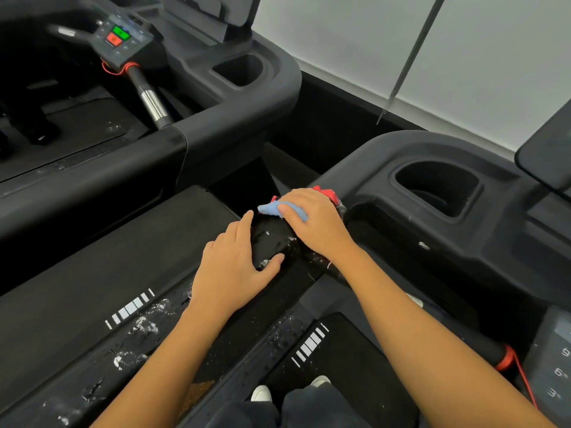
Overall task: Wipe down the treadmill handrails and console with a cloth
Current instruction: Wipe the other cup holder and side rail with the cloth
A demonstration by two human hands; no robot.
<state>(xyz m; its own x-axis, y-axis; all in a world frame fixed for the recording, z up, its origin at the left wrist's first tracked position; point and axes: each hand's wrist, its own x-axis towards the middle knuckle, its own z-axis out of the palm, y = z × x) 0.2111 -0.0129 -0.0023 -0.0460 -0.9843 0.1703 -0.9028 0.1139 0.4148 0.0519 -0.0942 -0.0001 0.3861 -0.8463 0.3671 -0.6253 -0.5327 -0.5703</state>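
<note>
My right hand [315, 222] presses a light blue cloth [272, 209] onto the top of the black left handrail [272, 242] of the treadmill I stand on. Its fingers curl over the cloth, and a red piece [326, 193] shows just behind them. My left hand [234, 267] rests on the same rail nearer to me, with the thumb on top and the fingers over the outer side. The console body [386, 168] with its cup holder [438, 186] lies to the right, and a keypad [556, 359] sits at the far right edge.
A second treadmill stands on the left, with its own console [123, 38], cup holder [238, 69] and chrome grip bar [151, 103]. White flecks mark the side rails [139, 325]. A red safety cord [509, 359] hangs at lower right. My shoes [261, 393] are on the belt.
</note>
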